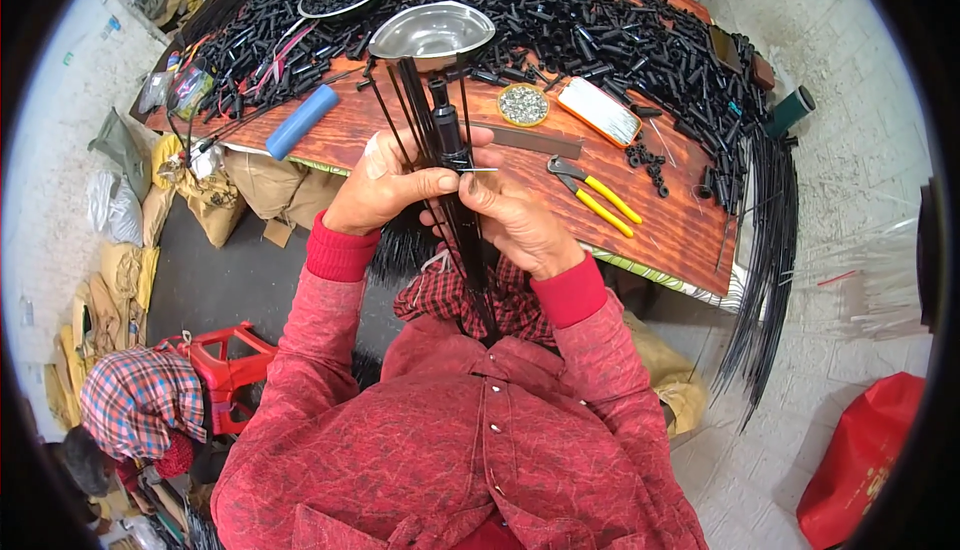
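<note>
In front of my chest is what looks like an umbrella frame (447, 132), its thin black ribs gathered round a thicker black tube. My left hand (388, 178) is closed around the ribs, thumb pressed near the black hub; a white tape wraps one of its fingers. On the other side my right hand (513, 212) grips the same frame, thumb and fingers bent at the hub. A thin silver wire (482, 169) sticks out sideways between the two thumbs. Below, the ribs run down toward my lap, and the fingers behind them are partly hidden.
On the wooden table (690, 240) lie yellow-handled pliers (595, 195), a tray of thin pale wires (600, 110), a dish of small metal bits (523, 105), a steel bowl (432, 32), a blue roll (302, 122) and heaped black tubes (590, 25). Black rods (765, 250) overhang its right edge. A red stool (232, 370) stands left.
</note>
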### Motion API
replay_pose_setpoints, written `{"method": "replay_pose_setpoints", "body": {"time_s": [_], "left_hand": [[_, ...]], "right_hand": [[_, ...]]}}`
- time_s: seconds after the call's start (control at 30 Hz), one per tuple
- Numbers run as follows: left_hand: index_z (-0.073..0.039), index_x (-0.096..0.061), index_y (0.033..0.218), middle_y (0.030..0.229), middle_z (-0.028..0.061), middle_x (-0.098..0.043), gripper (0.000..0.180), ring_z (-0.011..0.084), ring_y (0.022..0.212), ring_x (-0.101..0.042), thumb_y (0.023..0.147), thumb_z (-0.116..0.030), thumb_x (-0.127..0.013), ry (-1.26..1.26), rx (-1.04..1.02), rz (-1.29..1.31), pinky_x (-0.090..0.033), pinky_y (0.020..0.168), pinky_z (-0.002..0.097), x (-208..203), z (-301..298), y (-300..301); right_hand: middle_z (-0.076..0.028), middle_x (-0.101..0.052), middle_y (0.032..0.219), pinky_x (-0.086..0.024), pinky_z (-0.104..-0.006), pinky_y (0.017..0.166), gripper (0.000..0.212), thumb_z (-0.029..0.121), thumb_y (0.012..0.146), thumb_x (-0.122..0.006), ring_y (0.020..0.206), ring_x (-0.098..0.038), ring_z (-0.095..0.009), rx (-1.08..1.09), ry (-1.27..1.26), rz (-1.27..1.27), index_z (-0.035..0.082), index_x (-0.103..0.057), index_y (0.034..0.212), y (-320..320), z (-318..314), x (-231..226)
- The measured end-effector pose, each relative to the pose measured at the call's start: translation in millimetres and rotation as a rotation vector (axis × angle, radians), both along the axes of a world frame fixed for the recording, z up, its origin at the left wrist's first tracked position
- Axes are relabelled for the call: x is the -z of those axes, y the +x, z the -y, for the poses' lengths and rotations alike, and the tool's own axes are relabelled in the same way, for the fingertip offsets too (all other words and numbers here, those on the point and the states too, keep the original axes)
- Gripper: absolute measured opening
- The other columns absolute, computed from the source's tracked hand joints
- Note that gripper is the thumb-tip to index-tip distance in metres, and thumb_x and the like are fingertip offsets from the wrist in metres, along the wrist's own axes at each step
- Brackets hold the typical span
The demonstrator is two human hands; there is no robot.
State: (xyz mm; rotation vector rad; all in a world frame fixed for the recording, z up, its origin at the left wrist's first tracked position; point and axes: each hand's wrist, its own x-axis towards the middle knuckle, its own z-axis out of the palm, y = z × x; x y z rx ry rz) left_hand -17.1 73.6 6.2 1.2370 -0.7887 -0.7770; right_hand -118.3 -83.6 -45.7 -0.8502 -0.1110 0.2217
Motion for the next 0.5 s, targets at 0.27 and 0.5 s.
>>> {"method": "replay_pose_setpoints", "body": {"time_s": [0.27,0.5], "left_hand": [[0.005,-0.057,0.129,0.118,0.0134,-0.068,0.046,0.0189,0.108,-0.065,0.086,-0.008,-0.07,-0.035,-0.03,0.085,-0.05,0.095,0.0328,6,1,2],[0.002,-0.058,0.126,0.115,0.0076,-0.067,0.045,0.0139,0.1,-0.064,0.085,-0.007,-0.074,-0.033,-0.035,0.111,-0.052,0.088,0.0301,18,7,5]], "right_hand": [[-0.006,-0.067,0.101,-0.05,-0.0295,0.089,0.03,0.017,0.088,-0.071,0.096,-0.063,-0.013,0.188,-0.583,0.049,0.0,-0.06,0.11,-8,48,-18],[-0.004,-0.065,0.102,-0.051,-0.0262,0.084,0.015,0.005,0.089,-0.069,0.093,-0.063,-0.011,0.485,-0.698,0.337,0.0,-0.065,0.102,11,42,-75]]}}
